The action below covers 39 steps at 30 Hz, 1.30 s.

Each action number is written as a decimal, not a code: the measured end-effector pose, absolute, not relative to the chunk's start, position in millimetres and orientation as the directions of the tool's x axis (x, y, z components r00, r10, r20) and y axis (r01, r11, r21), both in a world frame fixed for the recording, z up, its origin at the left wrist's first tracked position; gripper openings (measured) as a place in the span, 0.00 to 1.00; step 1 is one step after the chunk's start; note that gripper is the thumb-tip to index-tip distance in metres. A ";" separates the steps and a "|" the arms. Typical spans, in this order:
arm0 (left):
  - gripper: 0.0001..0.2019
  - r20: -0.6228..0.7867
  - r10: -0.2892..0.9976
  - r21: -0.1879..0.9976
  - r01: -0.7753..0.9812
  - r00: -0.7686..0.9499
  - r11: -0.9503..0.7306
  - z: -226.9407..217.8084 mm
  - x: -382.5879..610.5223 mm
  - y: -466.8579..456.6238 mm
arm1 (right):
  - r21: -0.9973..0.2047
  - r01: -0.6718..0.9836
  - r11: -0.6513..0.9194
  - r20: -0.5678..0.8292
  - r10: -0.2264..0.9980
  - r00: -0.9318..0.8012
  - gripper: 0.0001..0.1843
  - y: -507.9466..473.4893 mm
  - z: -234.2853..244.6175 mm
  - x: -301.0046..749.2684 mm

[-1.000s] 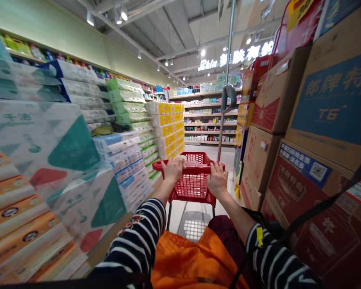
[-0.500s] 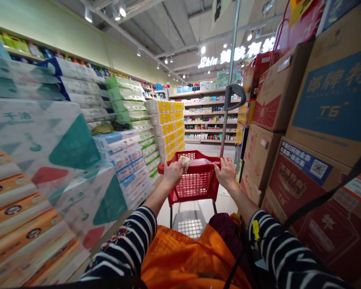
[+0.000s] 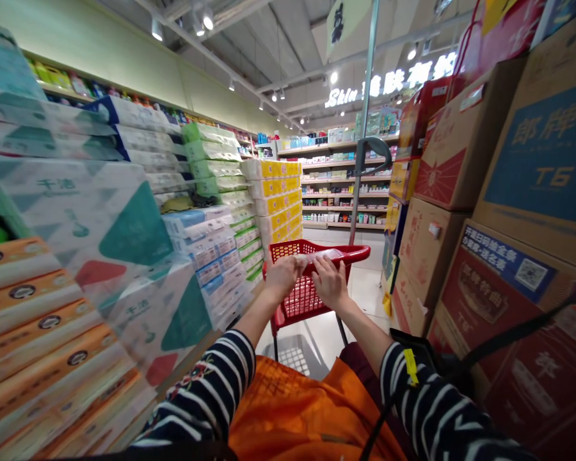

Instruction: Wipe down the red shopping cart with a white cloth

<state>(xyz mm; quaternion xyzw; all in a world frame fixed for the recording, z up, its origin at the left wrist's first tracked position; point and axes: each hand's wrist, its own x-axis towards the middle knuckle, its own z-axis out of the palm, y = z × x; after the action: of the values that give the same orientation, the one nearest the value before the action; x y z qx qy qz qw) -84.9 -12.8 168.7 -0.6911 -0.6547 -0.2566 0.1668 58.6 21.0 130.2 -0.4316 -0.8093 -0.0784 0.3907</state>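
My left hand (image 3: 283, 278) and my right hand (image 3: 329, 285) sit close together, fingers curled over the near rim of a red wire shopping cart (image 3: 303, 298). A flat, pale, shiny packet (image 3: 319, 256) lies in the basket just beyond my fingers. A thin metal pole (image 3: 365, 96) with a grey curved handle (image 3: 377, 150) rises behind the cart. Striped sleeves cover both my forearms, and an orange garment (image 3: 302, 416) fills the bottom of the view.
Stacked tissue packs (image 3: 125, 237) form a tall wall on the left. Cardboard cartons (image 3: 509, 192) tower on the right. Between them runs a narrow tiled aisle (image 3: 360, 301) towards store shelves (image 3: 345, 186). A black strap (image 3: 509, 339) crosses the lower right.
My hands have moved closer together on the rim. The cart has swung and tilted, its right end now reaching further right, and the packet lies flatter against the rim.
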 end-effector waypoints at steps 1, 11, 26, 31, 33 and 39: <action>0.11 0.573 0.819 0.111 0.992 -0.012 -0.063 169.3 -95.1 -15.1 | -0.216 0.757 0.617 0.696 0.641 -0.324 0.20 22.2 129.5 59.9; 0.09 0.558 0.826 0.235 0.970 -0.081 -0.064 158.6 -110.8 -21.8 | -0.238 0.782 0.576 0.729 0.638 -0.248 0.22 29.0 121.2 61.5; 0.11 0.501 0.862 0.456 0.870 -0.076 -0.188 131.3 -82.6 -5.5 | -0.413 0.542 0.732 0.781 0.591 -0.202 0.21 39.5 116.4 112.6; 0.10 0.555 0.831 0.427 0.870 -0.036 -0.248 125.2 -58.3 -3.4 | -0.428 0.640 0.638 0.657 0.706 -0.265 0.22 57.4 130.4 128.0; 0.10 0.580 0.815 0.385 0.888 -0.020 -0.253 125.7 -48.4 -5.3 | -0.394 0.729 0.559 0.582 0.766 -0.273 0.23 52.8 138.1 126.4; 0.10 0.630 0.775 0.270 0.920 0.056 -0.286 123.7 -28.0 -8.5 | -0.209 0.833 0.512 0.640 0.716 -0.279 0.24 6.2 144.6 98.9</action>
<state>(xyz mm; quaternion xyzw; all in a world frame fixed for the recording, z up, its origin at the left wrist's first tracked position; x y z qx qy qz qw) -28.0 -8.5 123.7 -0.7194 -0.5888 -0.3540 0.1023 98.9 6.2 144.6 -0.4870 -0.7953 -0.0838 0.3511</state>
